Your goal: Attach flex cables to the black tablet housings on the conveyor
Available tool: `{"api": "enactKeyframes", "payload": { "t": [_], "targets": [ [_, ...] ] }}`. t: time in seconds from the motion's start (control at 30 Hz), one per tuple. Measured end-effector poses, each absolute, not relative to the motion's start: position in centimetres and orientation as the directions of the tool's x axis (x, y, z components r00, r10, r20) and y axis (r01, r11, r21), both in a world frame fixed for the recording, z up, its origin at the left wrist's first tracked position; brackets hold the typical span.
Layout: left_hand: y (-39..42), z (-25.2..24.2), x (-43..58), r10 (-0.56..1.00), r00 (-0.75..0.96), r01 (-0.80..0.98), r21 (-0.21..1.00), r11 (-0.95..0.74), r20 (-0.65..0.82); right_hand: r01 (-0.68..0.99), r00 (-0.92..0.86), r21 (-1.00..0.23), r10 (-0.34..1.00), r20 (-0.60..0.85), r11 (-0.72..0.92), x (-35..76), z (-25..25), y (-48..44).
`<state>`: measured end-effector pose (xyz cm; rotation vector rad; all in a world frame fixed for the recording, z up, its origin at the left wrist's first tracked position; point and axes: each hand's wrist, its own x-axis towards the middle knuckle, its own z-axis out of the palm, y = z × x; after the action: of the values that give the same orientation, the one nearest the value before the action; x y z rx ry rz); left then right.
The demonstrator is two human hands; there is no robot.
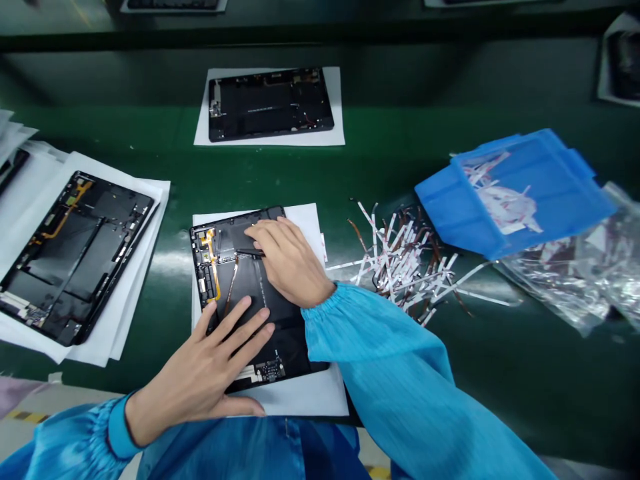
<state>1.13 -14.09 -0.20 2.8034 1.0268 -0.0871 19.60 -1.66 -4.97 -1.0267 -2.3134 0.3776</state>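
Black rectangular tablet housing (280, 317): near centre, on a white paper sheet (307, 397)
Left hand (203, 373): fingers spread apart over housing's near left
Right hand (293, 260): clamped on slim black tool (249, 253)
Thin brown strip (231, 287): by tool's tip

An open black tablet (250, 277) lies askew on white paper (310, 393), dark tweezers (250, 253) at its thin brown strip (231, 283).

A bright blue work smock (220, 453) covered the body, its sleeves (385, 353) loose and wrinkled. The right cuff (320, 305) was gathered; a smooth teal band (120, 427) edged the sleeve by the bare left hand (195, 377).
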Motion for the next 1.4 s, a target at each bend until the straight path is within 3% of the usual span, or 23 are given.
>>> {"api": "enactKeyframes", "payload": {
  "t": [0.2, 0.4, 0.5, 0.6, 0.73, 0.97, 1.2, 1.4],
  "targets": [
    [-13.0, -0.2, 0.1, 0.566, 0.812, 0.583, 0.136, -0.801, -0.145, 0.584, -0.544, -0.467, 0.747, 0.382, 0.664, 19.7, -4.8, -1.6],
    [-12.3, 0.2, -0.3, 0.539, 0.825, 0.564, 0.252, -0.786, -0.169, 0.586, -0.553, -0.478, 0.754, 0.356, 0.655, 19.6, -4.6, -1.5],
    [-10.8, 0.8, -0.4, 0.630, 0.766, 0.638, 0.277, -0.718, -0.132, 0.572, -0.549, -0.481, 0.746, 0.377, 0.664, 19.6, -4.7, -1.5],
    [-7.3, 1.0, -1.1, 0.817, 0.577, 0.781, 0.292, -0.553, 0.003, 0.552, -0.515, -0.497, 0.742, 0.429, 0.670, 19.6, -4.7, -1.7],
    [-1.4, 0.4, -2.5, 0.942, 0.321, 0.863, 0.381, -0.332, 0.094, 0.522, -0.338, -0.572, 0.769, 0.542, 0.633, 19.5, -4.9, -1.8],
    [2.7, -1.1, -2.4, 0.935, 0.353, 0.851, 0.408, -0.330, 0.019, 0.431, -0.031, -0.730, 0.817, 0.575, 0.530, 19.4, -4.9, -1.6],
    [2.2, -0.4, -2.1, 0.936, 0.351, 0.822, 0.477, -0.310, 0.005, 0.252, 0.308, -0.904, 0.857, 0.414, 0.346, 20.1, -4.5, -0.3],
    [-0.6, 3.7, -2.6, 0.957, 0.290, 0.801, 0.547, -0.243, -0.001, 0.027, 0.517, -0.975, 0.832, 0.202, 0.221, 20.8, -4.8, 0.8]
  ]
}}
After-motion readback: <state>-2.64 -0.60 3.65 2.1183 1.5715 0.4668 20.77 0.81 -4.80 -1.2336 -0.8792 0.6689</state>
